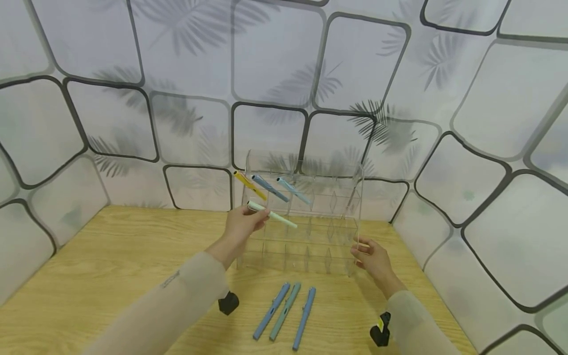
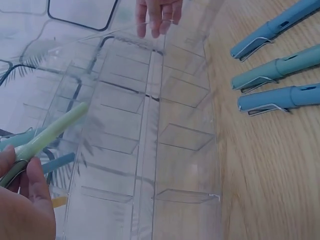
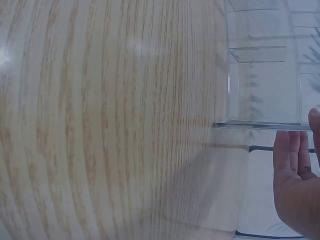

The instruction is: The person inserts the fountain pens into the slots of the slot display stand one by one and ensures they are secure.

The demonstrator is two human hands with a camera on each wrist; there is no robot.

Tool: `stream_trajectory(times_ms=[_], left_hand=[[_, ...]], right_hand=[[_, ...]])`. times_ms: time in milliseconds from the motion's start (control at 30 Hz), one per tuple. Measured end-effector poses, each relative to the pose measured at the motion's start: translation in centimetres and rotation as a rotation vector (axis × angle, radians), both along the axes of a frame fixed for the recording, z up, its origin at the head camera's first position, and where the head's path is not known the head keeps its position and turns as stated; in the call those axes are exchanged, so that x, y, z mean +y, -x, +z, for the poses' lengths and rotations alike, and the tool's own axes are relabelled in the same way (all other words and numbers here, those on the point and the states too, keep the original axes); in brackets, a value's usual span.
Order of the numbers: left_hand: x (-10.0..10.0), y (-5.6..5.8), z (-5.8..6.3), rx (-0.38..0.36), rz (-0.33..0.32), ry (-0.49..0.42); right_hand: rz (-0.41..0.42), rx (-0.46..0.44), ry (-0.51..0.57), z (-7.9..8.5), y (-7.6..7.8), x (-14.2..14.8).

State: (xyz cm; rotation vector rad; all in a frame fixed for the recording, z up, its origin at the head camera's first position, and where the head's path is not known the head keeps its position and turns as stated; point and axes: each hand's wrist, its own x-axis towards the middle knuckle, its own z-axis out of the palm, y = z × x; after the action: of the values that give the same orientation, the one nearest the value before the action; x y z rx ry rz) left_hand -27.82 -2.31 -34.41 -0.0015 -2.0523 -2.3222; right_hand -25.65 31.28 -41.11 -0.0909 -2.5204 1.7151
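Note:
My left hand pinches a pale green pen between thumb and fingers, in front of a clear acrylic rack with several tiers of compartments. The pen slants across the rack, its clip end near the hand. Above it, a yellow pen, a blue pen and a light blue pen lie tilted in an upper tier. At the rack's right side is my right hand; its fairly straight fingers rest against the side panel, the thumb near the front edge.
On the wooden table, in front of the rack, lie a blue pen, a green pen and another blue pen. Patterned curtain walls surround the table. Black wrist devices show beneath both sleeves.

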Motion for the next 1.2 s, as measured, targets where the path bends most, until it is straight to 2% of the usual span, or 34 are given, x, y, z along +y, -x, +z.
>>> stream_trajectory(times_ms=[200, 400, 733, 867, 1067, 1200], left_hand=[[0.8, 0.6, 0.2, 0.010, 0.092, 0.020], [1.6, 1.1, -0.1, 0.023, 0.135, 0.095], [2.4, 1.8, -0.5, 0.088, 0.133, 0.204], [2.7, 1.9, -0.4, 0.122, 0.146, 0.302], [3.0, 2.1, -0.5, 0.131, 0.138, 0.434], [3.2, 2.3, -0.6, 0.128, 0.117, 0.430]], right_hand=[[-0.008, -0.006, 0.007, 0.2, 0.0, -0.1], [-0.013, -0.008, 0.009, 0.3, -0.1, -0.2], [-0.023, -0.013, 0.010, 0.2, 0.0, -0.3], [-0.025, -0.012, 0.007, 0.2, 0.0, -0.2], [-0.019, -0.008, 0.000, 0.0, 0.0, -0.1], [-0.025, -0.011, -0.003, -0.1, 0.0, -0.1]])
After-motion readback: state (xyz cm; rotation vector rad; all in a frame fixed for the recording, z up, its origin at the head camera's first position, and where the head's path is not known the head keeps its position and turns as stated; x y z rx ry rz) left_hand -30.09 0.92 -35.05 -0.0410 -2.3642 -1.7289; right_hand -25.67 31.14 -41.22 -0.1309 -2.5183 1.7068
